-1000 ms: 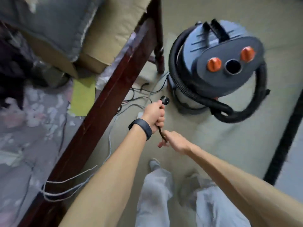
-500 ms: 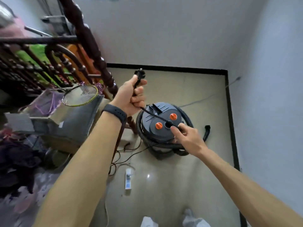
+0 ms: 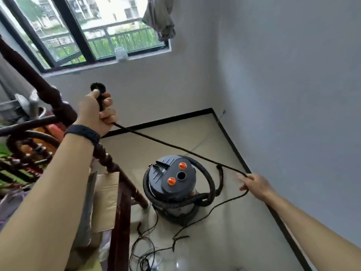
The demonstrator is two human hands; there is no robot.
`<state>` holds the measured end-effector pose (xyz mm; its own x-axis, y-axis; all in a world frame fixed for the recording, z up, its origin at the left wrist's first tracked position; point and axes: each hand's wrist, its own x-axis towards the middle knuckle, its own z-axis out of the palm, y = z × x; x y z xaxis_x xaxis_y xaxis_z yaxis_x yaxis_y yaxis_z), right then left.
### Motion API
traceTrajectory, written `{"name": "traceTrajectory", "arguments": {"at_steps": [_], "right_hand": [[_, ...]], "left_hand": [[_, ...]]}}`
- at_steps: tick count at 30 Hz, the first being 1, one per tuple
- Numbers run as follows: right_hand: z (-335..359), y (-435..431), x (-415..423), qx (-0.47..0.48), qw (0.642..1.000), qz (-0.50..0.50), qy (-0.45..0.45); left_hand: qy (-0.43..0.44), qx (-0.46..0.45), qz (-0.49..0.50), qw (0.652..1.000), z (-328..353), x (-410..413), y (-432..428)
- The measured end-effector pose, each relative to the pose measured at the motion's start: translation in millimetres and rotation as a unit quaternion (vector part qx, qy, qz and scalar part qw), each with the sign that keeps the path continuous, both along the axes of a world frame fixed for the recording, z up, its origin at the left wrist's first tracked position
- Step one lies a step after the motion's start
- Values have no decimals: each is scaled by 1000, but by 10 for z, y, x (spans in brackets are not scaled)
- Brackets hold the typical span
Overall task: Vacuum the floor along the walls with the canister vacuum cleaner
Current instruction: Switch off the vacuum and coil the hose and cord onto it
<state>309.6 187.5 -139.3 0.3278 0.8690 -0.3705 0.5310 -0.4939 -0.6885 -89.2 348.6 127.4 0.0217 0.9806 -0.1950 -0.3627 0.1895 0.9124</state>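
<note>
My left hand is closed tight round the plug of the power cord, and my right hand pinches the cord lower down. It looks light, limp and tangle-prone, best held at the stiff plug. The canister vacuum, likely heavy, stands on the floor near the room's corner.

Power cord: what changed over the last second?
The left hand lifted the plug up high. The right hand slid along the power cord and swung out to the right, so the hands spread apart and the cord now stretches taut between them. Unchanged: the left hand grips just below the plug; the canister vacuum stands on the floor, hose coiled round it.
</note>
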Motion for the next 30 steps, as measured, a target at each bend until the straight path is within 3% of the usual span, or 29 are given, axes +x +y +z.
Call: {"name": "traceTrajectory", "arguments": {"at_steps": [3,9,13,19,24,27,30], "right_hand": [[244,-95,-70,64,988,-138,6],[1233,239,-444,95,995,-41,2],[1700,374,-349,180,982,-64,7],[2097,233,-384,252,965,44,-54],[2025,59,-593,265,929,201,-160],[1871,38,-562,244,934,234,-113],[1736,24,-493,275,941,194,-17]], "left_hand": [[95,4,-23,995,-146,134,-99],[196,-10,-126,972,-471,901,-467],[239,1,-177,955,-588,1267,-681],[96,-64,-185,976,-622,1650,-771],[61,-57,-205,975,-536,1948,-855],[-8,-52,-151,987,-435,2060,-893],[-65,-27,-139,988,-312,2064,-886]]}}
